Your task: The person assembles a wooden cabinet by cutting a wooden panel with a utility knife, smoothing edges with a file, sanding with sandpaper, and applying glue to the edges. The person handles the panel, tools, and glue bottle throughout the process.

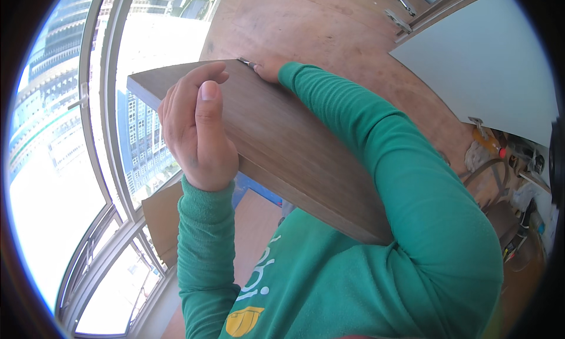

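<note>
A thick brown wood-grain board point(294, 144) slants from against my chest toward the window. My left hand point(200, 127) is at the board's near left edge, with its fingers curved round the edge and its thumb over the upper face. My right arm reaches over the board. At the far edge, near the corner, my right hand point(271, 69) is closed on a thin metal-tipped tool point(247, 63), whose tip touches or nearly touches the edge. My own fingers hide most of that tool, so its kind is unclear.
Tall framed windows point(106, 121) run along the left. A pale door panel point(482, 62) with metal hinges point(405, 4) is at the right, over a dusty reddish-brown surface point(329, 32). Tools point(521, 227) and bags lie at the lower right. Cardboard point(162, 224) leans below the window.
</note>
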A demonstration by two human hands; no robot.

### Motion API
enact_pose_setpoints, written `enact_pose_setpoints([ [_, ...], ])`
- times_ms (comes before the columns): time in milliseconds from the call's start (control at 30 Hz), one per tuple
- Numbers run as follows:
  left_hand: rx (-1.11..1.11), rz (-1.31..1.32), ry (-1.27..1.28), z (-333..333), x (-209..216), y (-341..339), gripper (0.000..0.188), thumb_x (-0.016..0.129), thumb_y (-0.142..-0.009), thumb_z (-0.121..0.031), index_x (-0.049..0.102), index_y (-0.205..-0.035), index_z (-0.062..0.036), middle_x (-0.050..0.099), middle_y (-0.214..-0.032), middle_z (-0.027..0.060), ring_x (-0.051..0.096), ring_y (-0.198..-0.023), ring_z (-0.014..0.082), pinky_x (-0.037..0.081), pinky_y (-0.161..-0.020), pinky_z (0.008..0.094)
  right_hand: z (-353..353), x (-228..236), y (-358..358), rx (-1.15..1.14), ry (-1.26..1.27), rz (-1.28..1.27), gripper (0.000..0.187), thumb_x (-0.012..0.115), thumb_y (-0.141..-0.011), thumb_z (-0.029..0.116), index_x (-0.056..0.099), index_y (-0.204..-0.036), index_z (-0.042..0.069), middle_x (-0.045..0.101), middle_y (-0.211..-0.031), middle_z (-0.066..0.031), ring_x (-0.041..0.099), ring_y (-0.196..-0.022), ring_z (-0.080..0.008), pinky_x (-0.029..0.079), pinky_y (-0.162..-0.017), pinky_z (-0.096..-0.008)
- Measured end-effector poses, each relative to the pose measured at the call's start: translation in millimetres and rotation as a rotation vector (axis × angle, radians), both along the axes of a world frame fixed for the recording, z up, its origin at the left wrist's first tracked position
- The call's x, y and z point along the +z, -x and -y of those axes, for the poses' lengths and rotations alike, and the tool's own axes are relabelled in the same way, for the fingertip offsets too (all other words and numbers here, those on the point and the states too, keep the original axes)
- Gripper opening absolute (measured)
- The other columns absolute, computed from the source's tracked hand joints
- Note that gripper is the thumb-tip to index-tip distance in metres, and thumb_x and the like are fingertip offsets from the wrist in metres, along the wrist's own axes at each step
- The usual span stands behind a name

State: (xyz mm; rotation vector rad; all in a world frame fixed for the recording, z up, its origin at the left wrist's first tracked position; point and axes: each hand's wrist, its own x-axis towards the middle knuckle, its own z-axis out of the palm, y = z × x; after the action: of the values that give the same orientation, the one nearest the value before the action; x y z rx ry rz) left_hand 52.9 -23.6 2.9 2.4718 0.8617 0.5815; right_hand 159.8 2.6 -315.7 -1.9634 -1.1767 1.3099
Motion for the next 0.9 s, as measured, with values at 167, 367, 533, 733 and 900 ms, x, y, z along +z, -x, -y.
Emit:
enact_pose_setpoints([
  [167, -0.013, 0.039, 0.014, -0.6, -1.2, -0.7, 0.038, 0.048, -0.109, -0.029, 0.077, -0.111, -0.0042, 0.077, -0.102, 0.0118, 0.066, -0.103, 0.0279, 0.043, -0.103, 0.0421, -4.6, 11.2, 0.3, -0.024, 0.086, 0.009, 0.050, 0.049, -0.106, 0.039, 0.073, -0.130, 0.003, 0.070, -0.132, -0.0268, 0.067, -0.123, -0.0447, 0.049, -0.109, -0.0522],
  [367, -0.003, 0.015, 0.014, 2.9, 3.0, 1.1, 0.039, 0.048, -0.108, -0.030, 0.076, -0.111, -0.0037, 0.077, -0.103, 0.0120, 0.067, -0.103, 0.0279, 0.042, -0.104, 0.0421, 62.5, 28.4, -10.5, 0.084, 0.187, 0.042, 0.047, 0.050, -0.106, 0.037, 0.071, -0.132, 0.003, 0.070, -0.132, -0.0262, 0.067, -0.120, -0.0457, 0.050, -0.106, -0.0523],
  [533, -0.002, -0.016, -0.037, 3.4, 4.2, 15.4, 0.039, 0.049, -0.108, -0.031, 0.076, -0.112, -0.0039, 0.077, -0.103, 0.0113, 0.067, -0.105, 0.0278, 0.041, -0.106, 0.0422, 149.4, 41.5, -38.0, -0.056, 0.028, -0.018, 0.043, 0.054, -0.105, 0.038, 0.070, -0.127, 0.005, 0.072, -0.124, -0.0248, 0.068, -0.115, -0.0440, 0.051, -0.100, -0.0539],
  [733, 0.014, -0.021, -0.018, 6.9, 2.6, 28.5, 0.038, 0.052, -0.108, -0.031, 0.077, -0.113, -0.0025, 0.077, -0.103, 0.0119, 0.066, -0.105, 0.0282, 0.043, -0.104, 0.0427, 233.5, 30.1, -89.1, -0.241, -0.055, 0.132, 0.045, 0.059, -0.104, 0.037, 0.064, -0.138, 0.007, 0.072, -0.118, -0.0221, 0.068, -0.111, -0.0411, 0.051, -0.098, -0.0500],
  [900, -0.020, 0.028, 0.054, 5.3, -0.3, 27.6, 0.040, 0.053, -0.107, -0.031, 0.077, -0.112, 0.0006, 0.077, -0.100, 0.0147, 0.069, -0.098, 0.0284, 0.050, -0.093, 0.0412, 270.6, 35.0, -100.2, -0.331, -0.088, 0.066, 0.051, 0.066, -0.102, 0.031, 0.059, -0.147, 0.010, 0.067, -0.130, -0.0202, 0.064, -0.118, -0.0393, 0.051, -0.102, -0.0472],
])
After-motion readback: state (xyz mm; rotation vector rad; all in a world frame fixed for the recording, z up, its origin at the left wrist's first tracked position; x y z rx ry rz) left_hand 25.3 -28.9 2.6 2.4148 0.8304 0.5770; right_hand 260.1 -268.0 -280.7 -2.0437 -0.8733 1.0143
